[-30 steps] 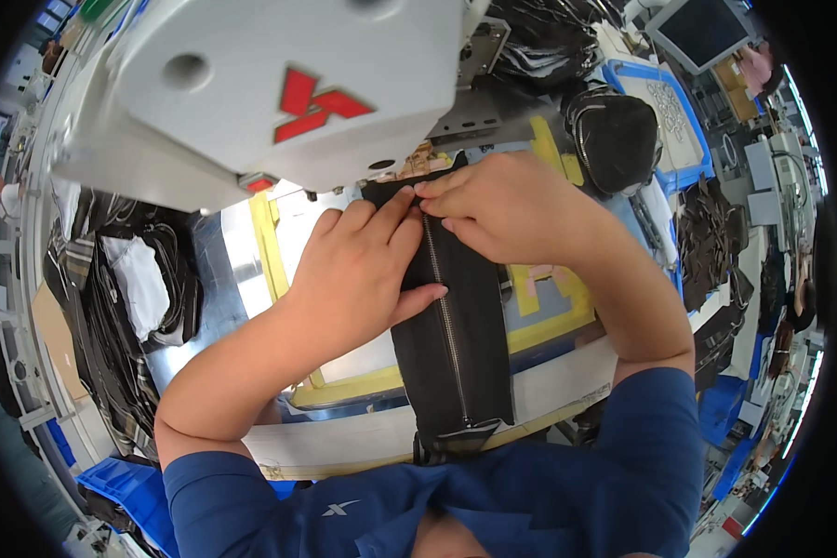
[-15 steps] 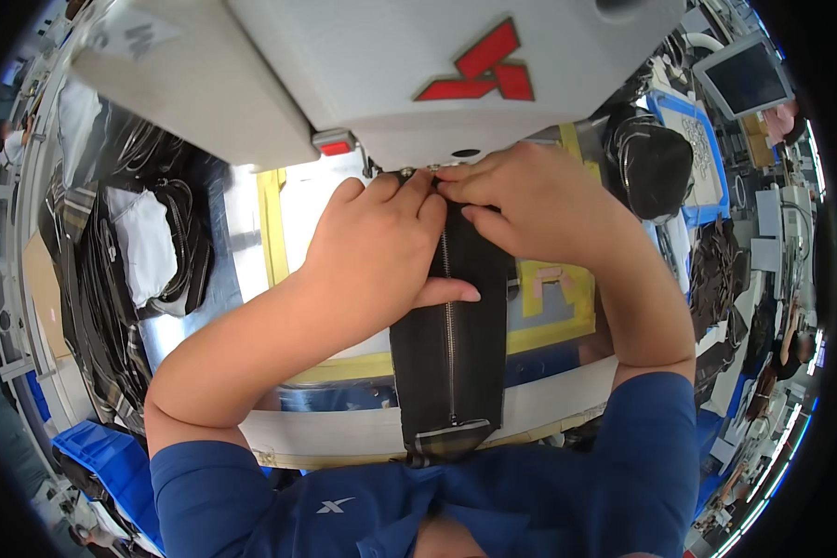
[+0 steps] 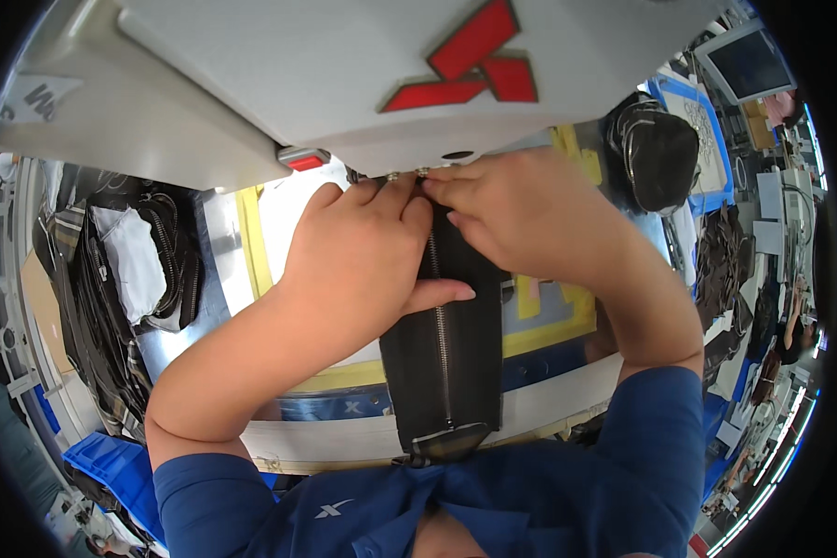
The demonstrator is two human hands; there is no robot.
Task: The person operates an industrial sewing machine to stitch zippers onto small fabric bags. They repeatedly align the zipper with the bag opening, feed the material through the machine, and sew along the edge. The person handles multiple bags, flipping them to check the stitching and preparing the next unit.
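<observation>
A long black fabric piece with a metal zipper (image 3: 444,358) runs from my chest up under the head of a grey-white sewing machine (image 3: 344,84). My left hand (image 3: 363,256) lies flat on the piece's left side, fingertips at the needle area. My right hand (image 3: 521,219) presses its upper right part, fingers pinched at the zipper's top end just under the machine head. The needle itself is hidden by the machine and my fingers.
The work lies on a white machine bed with yellow tape outlines (image 3: 251,242). A heap of black zippered pieces (image 3: 126,279) sits at the left, a black pouch (image 3: 656,153) on a blue tray at the upper right, a blue bin (image 3: 112,465) at the lower left.
My head has leaned in closer, so the machine head fills more of the top. Both hands have crept up the zipper piece toward the needle and stay pressed on it.
</observation>
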